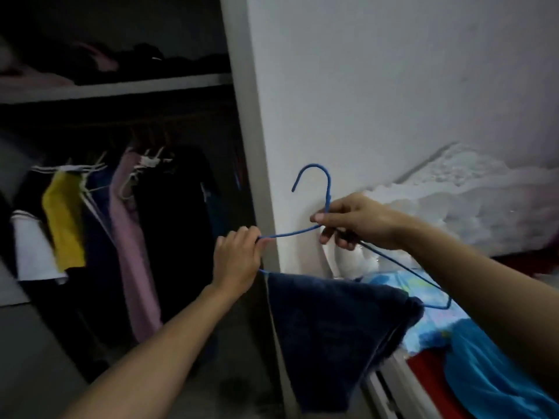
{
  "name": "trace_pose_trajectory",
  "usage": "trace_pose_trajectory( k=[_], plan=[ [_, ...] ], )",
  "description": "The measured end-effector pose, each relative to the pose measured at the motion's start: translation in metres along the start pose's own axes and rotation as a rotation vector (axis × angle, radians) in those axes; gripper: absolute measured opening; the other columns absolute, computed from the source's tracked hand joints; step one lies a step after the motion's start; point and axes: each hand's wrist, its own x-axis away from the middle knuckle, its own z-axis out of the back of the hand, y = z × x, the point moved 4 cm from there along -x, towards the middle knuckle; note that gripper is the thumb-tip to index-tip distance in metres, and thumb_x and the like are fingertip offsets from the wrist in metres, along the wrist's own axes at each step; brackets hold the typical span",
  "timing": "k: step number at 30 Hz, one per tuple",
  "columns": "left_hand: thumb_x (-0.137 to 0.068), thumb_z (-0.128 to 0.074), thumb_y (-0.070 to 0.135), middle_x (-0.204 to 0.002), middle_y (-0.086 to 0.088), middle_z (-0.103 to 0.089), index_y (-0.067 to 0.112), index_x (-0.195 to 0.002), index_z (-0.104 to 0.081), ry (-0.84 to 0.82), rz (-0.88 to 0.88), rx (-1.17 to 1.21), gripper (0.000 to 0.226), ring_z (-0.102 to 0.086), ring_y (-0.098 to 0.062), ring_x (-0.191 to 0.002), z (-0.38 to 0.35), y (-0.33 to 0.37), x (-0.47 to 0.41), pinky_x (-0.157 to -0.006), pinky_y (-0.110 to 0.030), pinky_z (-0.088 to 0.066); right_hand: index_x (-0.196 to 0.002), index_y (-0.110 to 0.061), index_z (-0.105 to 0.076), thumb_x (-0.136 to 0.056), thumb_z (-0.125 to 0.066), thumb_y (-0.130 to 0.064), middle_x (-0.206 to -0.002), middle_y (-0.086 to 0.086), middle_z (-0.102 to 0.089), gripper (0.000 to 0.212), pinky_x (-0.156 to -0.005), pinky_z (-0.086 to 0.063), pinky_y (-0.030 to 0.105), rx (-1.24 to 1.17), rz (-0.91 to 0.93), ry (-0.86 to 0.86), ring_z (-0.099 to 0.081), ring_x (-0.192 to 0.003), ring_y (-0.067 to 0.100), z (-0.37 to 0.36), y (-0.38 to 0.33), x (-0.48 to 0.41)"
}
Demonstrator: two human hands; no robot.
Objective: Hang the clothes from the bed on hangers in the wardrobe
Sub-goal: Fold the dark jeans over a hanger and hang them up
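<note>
A blue wire hanger (pixel 314 173) is held up in front of the white wardrobe side panel (pixel 378 101). My left hand (pixel 237 258) grips its left corner. My right hand (pixel 357 220) pinches the neck just under the hook. A dark navy garment (pixel 335 331) hangs folded over the hanger's bottom bar and droops down. The open wardrobe (pixel 121 192) lies to the left, dark inside, with several clothes hanging on its rail.
A yellow garment (pixel 65 219), a white one (pixel 33 249) and a pink one (pixel 133 237) hang in the wardrobe under a shelf (pixel 115 87) of folded clothes. At the lower right, the bed holds a bright blue garment (pixel 487 367) and a patterned sheet (pixel 423 309).
</note>
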Motion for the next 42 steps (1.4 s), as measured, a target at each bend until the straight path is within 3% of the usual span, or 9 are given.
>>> trace_pose_trajectory(
  k=[4, 7, 12, 16, 19, 24, 31, 35, 42],
  plan=[
    [-0.093, -0.032, 0.048, -0.074, -0.004, -0.061, 0.016, -0.082, -0.058, -0.082, 0.087, -0.095, 0.043, -0.058, -0.028, -0.066, 0.036, -0.096, 0.017, -0.061, -0.039, -0.041, -0.096, -0.002, -0.069, -0.097, -0.056, -0.03, -0.065, 0.01, -0.057, 0.03, -0.051, -0.044, 0.028, 0.08, -0.053, -0.016, -0.051, -0.051, 0.016, -0.065, -0.002, -0.04],
    [-0.093, -0.049, 0.045, -0.085, -0.003, -0.061, 0.016, -0.089, -0.061, -0.11, 0.137, 0.012, 0.032, -0.059, -0.027, -0.08, 0.047, -0.157, 0.01, -0.07, -0.041, -0.043, -0.097, -0.001, -0.067, -0.101, -0.049, -0.025, -0.061, 0.006, -0.049, 0.031, -0.045, -0.038, 0.025, 0.038, -0.064, 0.009, -0.045, -0.048, 0.013, -0.107, -0.007, -0.083],
    [-0.096, -0.049, 0.041, -0.129, -0.006, -0.05, 0.018, -0.131, -0.048, -0.181, 0.293, 0.01, 0.042, -0.045, -0.028, -0.122, 0.053, -0.249, -0.005, -0.099, -0.046, -0.038, -0.093, -0.004, -0.067, -0.102, -0.047, -0.025, -0.058, 0.002, -0.043, 0.03, -0.033, -0.023, 0.017, -0.102, -0.114, 0.087, -0.033, -0.038, 0.006, -0.143, -0.035, -0.158],
    [-0.096, -0.049, 0.036, -0.132, -0.009, -0.049, 0.017, -0.134, -0.044, -0.263, 0.331, -0.013, 0.043, -0.043, -0.029, -0.125, 0.037, -0.307, -0.024, -0.094, -0.043, -0.039, -0.1, -0.002, -0.062, -0.099, -0.045, -0.011, -0.06, 0.001, -0.047, 0.019, -0.031, -0.025, 0.014, -0.258, -0.211, -0.029, -0.037, -0.04, 0.004, -0.156, -0.065, -0.22],
    [-0.095, -0.053, 0.031, -0.127, -0.01, -0.051, 0.014, -0.131, -0.047, -0.328, 0.345, 0.081, 0.041, -0.048, -0.03, -0.119, 0.014, -0.335, -0.049, -0.091, -0.041, -0.043, -0.091, -0.002, -0.054, -0.099, -0.039, -0.004, -0.063, 0.003, -0.044, 0.017, -0.029, -0.023, 0.011, -0.501, -0.252, -0.052, -0.037, -0.039, 0.002, -0.169, -0.079, -0.265],
    [-0.094, -0.054, 0.033, -0.125, -0.009, -0.048, 0.018, -0.13, -0.047, -0.395, 0.3, 0.055, 0.04, -0.047, -0.029, -0.119, -0.018, -0.367, -0.106, -0.093, -0.043, -0.044, -0.086, -0.002, -0.05, -0.1, -0.032, -0.001, -0.053, 0.004, -0.046, 0.022, -0.025, -0.022, 0.012, -0.752, -0.272, 0.034, -0.036, -0.029, 0.002, -0.172, -0.096, -0.345],
    [-0.093, -0.051, 0.026, -0.123, -0.01, -0.048, 0.014, -0.13, -0.051, -0.196, 0.138, -0.074, 0.038, -0.045, -0.029, -0.118, -0.045, -0.389, -0.176, -0.098, -0.042, -0.038, -0.076, -0.008, -0.045, -0.098, -0.026, 0.002, -0.04, -0.004, -0.045, 0.031, -0.026, -0.017, 0.011, -0.715, -0.072, 0.164, -0.031, -0.027, 0.0, -0.152, -0.131, -0.449],
    [-0.091, -0.05, 0.024, -0.123, -0.009, -0.05, 0.013, -0.122, -0.055, -0.145, 0.004, -0.182, 0.034, -0.045, -0.029, -0.116, -0.059, -0.408, -0.214, -0.097, -0.039, -0.038, -0.074, -0.008, -0.044, -0.097, -0.027, 0.003, -0.057, 0.0, -0.044, 0.031, -0.028, -0.016, 0.012, -0.611, 0.008, 0.306, -0.03, -0.028, 0.001, -0.136, -0.146, -0.513],
    [-0.093, -0.05, 0.032, -0.126, -0.007, -0.052, 0.016, -0.123, -0.053, -0.291, -0.121, -0.142, 0.034, -0.044, -0.028, -0.119, -0.09, -0.462, -0.259, -0.092, -0.039, -0.039, -0.072, -0.004, -0.044, -0.096, -0.021, 0.007, -0.067, 0.007, -0.044, 0.034, -0.027, -0.017, 0.013, -0.53, -0.018, 0.513, -0.034, -0.024, 0.001, -0.136, -0.157, -0.6]
  ],
)
